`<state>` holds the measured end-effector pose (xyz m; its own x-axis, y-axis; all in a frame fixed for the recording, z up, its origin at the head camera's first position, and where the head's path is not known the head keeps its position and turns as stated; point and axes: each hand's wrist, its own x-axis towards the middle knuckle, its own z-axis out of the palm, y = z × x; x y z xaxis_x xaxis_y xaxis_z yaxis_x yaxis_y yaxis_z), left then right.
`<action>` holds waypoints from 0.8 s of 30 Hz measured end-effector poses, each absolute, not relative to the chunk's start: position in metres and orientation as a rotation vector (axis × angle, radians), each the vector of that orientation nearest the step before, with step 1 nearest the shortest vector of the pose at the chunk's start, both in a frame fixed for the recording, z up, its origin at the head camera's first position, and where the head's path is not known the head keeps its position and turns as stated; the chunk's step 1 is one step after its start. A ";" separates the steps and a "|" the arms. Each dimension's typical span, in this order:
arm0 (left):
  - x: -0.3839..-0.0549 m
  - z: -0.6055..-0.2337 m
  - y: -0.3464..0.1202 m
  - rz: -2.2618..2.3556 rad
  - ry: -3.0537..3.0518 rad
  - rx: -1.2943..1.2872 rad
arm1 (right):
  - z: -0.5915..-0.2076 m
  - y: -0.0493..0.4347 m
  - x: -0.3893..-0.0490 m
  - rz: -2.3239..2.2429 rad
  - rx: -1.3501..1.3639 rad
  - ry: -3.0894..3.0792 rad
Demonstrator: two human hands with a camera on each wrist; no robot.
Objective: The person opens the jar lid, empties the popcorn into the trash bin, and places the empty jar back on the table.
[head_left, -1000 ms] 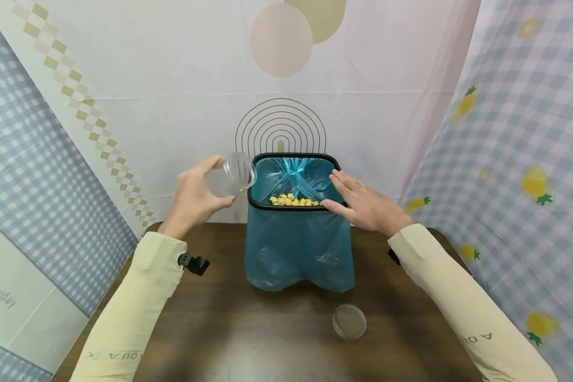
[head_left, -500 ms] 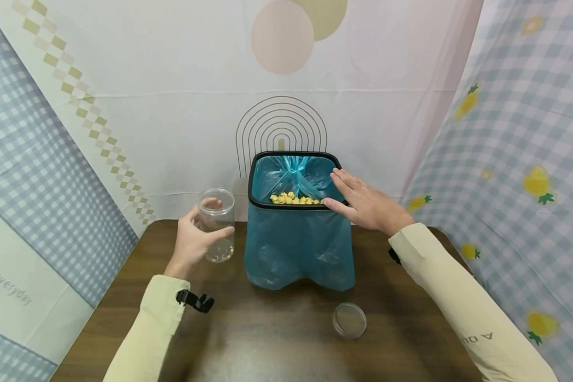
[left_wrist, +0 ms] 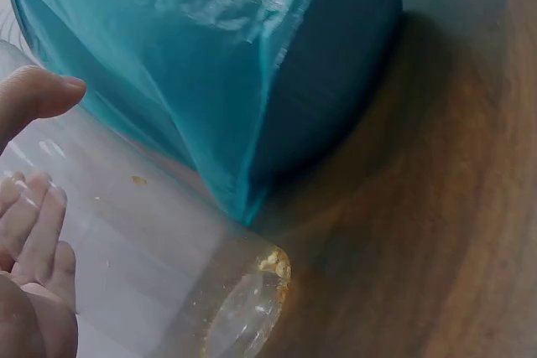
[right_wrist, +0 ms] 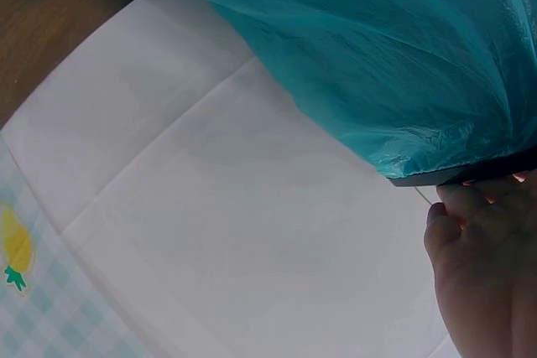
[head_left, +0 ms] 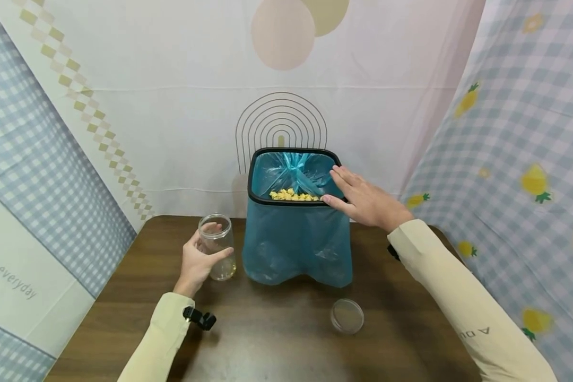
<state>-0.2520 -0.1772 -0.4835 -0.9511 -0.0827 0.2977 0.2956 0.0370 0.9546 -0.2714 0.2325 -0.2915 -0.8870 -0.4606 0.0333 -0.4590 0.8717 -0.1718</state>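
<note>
My left hand [head_left: 194, 266] grips a clear plastic jar [head_left: 223, 241] by its side, thumb across the front. The jar is upright at the table, left of the bin, its mouth uncovered. In the left wrist view, yellow crumbs [left_wrist: 274, 264] cling inside its base. A black-rimmed bin [head_left: 297, 241], lined with a blue plastic bag, stands at the back centre. Yellow popcorn [head_left: 292, 195] shows inside it, behind the front rim. My right hand [head_left: 369, 200] rests on the bin's right rim with fingers extended; the right wrist view shows its fingertips at the black rim [right_wrist: 461, 175].
A round clear lid [head_left: 347, 317] lies on the brown wooden table [head_left: 267, 339], in front of the bin and to the right. A white patterned cloth [head_left: 186, 132] hangs behind, with checked cloth [head_left: 511, 132] at the sides.
My left hand has brought the jar from a tilt beside the bin's left rim down to upright at the table. The right hand has stayed at the rim.
</note>
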 end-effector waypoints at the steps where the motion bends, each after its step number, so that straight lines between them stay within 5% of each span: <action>1: -0.252 -0.486 -0.177 -2.001 -2.042 -0.223 | -0.292 0.233 -0.271 -0.270 -0.743 3.032; 10: -0.248 -0.500 -0.182 -1.952 -2.028 -0.314 | -0.295 0.232 -0.268 -0.292 -0.744 3.030; 24: -0.220 -0.478 -0.216 -1.186 -2.761 -0.247 | -0.290 0.240 -0.252 -0.328 -0.748 3.166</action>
